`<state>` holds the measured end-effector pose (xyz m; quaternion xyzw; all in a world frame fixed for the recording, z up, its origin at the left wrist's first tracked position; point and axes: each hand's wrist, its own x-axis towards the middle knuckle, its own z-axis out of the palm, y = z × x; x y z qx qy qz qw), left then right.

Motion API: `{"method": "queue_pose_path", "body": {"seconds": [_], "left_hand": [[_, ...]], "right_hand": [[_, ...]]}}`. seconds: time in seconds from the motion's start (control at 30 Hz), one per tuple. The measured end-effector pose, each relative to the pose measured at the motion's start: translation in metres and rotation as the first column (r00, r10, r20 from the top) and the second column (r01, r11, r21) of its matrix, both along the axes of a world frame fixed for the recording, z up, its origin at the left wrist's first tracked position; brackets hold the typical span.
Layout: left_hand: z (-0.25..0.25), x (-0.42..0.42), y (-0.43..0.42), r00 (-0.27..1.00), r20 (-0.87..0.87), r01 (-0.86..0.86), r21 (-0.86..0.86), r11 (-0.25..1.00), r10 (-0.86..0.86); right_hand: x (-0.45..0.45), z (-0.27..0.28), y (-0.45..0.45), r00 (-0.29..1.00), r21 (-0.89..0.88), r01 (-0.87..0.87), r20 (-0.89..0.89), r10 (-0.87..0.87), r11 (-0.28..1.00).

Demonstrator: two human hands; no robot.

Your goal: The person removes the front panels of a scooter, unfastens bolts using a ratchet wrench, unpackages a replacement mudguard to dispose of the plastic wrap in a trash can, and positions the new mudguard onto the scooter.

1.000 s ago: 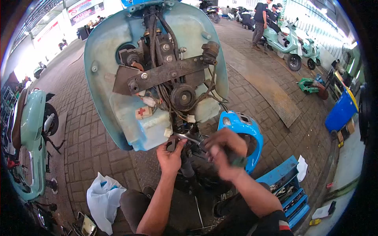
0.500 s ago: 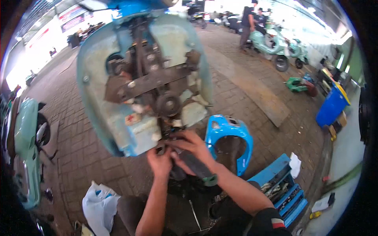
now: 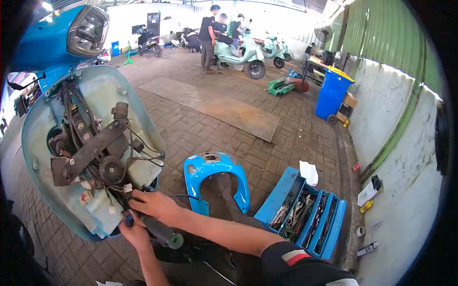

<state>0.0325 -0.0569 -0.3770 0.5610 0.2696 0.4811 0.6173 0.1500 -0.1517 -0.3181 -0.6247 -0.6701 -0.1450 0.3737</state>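
Observation:
The front of a blue scooter stands open at left, showing the inside of its pale shell (image 3: pixel 98 88), with a dark metal bracket (image 3: pixel 98 150), a round black horn-like part (image 3: pixel 111 170) and loose wires. My right hand (image 3: pixel 155 207) is closed at the lower end of the wiring; its fingertips are partly hidden against dark parts. Just below, my left hand (image 3: pixel 136 233) is pinched by the same spot, thumb and fingers together. What either hand grips is too small to make out. Under my right hand runs a dark tube-like part with a green end (image 3: pixel 176 240).
A blue arch-shaped scooter panel (image 3: pixel 214 164) lies on the paving at centre. Right of it is an open blue toolbox (image 3: pixel 279 198) full of tools. A metal plate (image 3: pixel 214 112), a blue bin (image 3: pixel 331 93), green scooters (image 3: pixel 238 55) and several people are farther back.
My view has swung right, so the scooter front and both hands now appear farther left. The hands stay at the lower wiring, and the toolbox and wall show more fully.

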Motion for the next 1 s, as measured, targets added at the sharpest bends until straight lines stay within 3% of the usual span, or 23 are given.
{"method": "queue_pose_path", "body": {"seconds": [0.07,0.13,0.17,0.23,0.27,0.3,0.33,0.37,0.4,0.47,0.5,0.57,0.6,0.63,0.7,0.77,0.83,0.97,1.0], "left_hand": [[-0.001,-0.006,0.003,0.998,-0.064,0.021,0.033,0.999,-0.019],[-0.003,-0.008,0.005,0.992,-0.118,0.057,0.076,0.995,-0.047],[-0.007,-0.005,0.005,0.992,-0.113,0.056,0.076,0.996,-0.047],[-0.014,-0.001,0.003,0.995,0.093,0.04,0.013,0.999,-0.041],[-0.015,-0.002,0.004,0.995,0.095,0.034,0.012,0.999,-0.035],[-0.013,-0.003,0.005,1.0,0.029,0.007,0.102,0.995,-0.01],[-0.01,-0.003,0.005,0.999,-0.034,-0.012,0.194,0.981,0.019],[-0.007,-0.002,0.004,0.994,-0.093,-0.024,0.284,0.958,0.053],[-0.005,-0.003,0.003,0.995,-0.09,-0.026,0.284,0.958,0.054],[0.002,-0.004,0.002,0.998,-0.055,0.046,0.133,0.99,-0.039],[0.007,-0.005,0.0,0.998,-0.052,0.047,0.135,0.99,-0.04],[0.015,-0.005,-0.004,0.984,-0.169,0.091,0.207,0.974,-0.056],[0.007,-0.002,-0.002,0.984,-0.17,0.094,0.206,0.974,-0.059],[-0.008,0.0,0.003,0.995,-0.085,0.069,0.14,0.988,-0.057],[-0.022,0.001,0.011,0.998,0.004,0.059,0.069,0.996,-0.059],[-0.021,-0.003,0.014,0.983,0.072,0.171,-0.007,0.985,-0.17],[-0.017,-0.004,0.011,0.99,0.068,0.124,-0.051,0.991,-0.121],[0.004,-0.008,0.008,0.99,-0.071,0.13,0.078,0.988,-0.125],[0.011,-0.012,0.005,0.986,-0.143,0.104,0.116,0.988,-0.087]], "right_hand": [[-0.001,0.0,-0.001,0.999,-0.001,0.001,0.036,-0.001,1.0],[-0.006,0.01,-0.008,0.968,0.077,0.017,-0.25,0.002,0.997],[-0.006,0.01,-0.007,0.969,0.076,0.017,-0.245,0.003,0.997],[-0.009,0.012,-0.005,0.78,0.05,0.08,-0.625,-0.031,0.996],[-0.007,0.013,-0.008,0.747,-0.023,0.126,-0.656,-0.11,0.992],[-0.007,0.007,-0.006,0.654,0.038,0.118,-0.755,-0.049,0.992],[-0.003,0.002,-0.005,0.448,0.068,0.045,-0.893,0.041,0.997],[0.0,-0.002,-0.004,0.209,0.115,-0.018,-0.971,0.116,0.993],[0.0,-0.003,-0.004,0.212,0.115,-0.019,-0.97,0.117,0.993],[0.001,-0.005,-0.004,0.058,0.14,0.002,-0.988,0.14,0.99],[0.001,-0.003,-0.005,0.06,0.142,0.003,-0.988,0.141,0.99],[-0.001,0.0,-0.009,0.298,0.097,-0.043,-0.949,0.105,0.994],[-0.007,0.008,-0.012,0.328,0.069,-0.033,-0.941,0.076,0.997],[-0.007,0.008,-0.013,0.327,0.068,-0.029,-0.942,0.074,0.997],[-0.006,0.005,-0.011,0.565,0.013,0.011,-0.825,0.004,1.0],[-0.001,-0.006,-0.007,0.575,0.003,0.032,-0.818,-0.016,0.999],[0.001,-0.005,-0.008,0.203,0.134,-0.047,-0.969,0.14,0.99],[0.003,-0.01,-0.008,0.2,0.121,-0.081,-0.97,0.135,0.989],[-0.002,-0.006,-0.011,0.458,0.077,0.001,-0.886,0.068,0.997]]}}
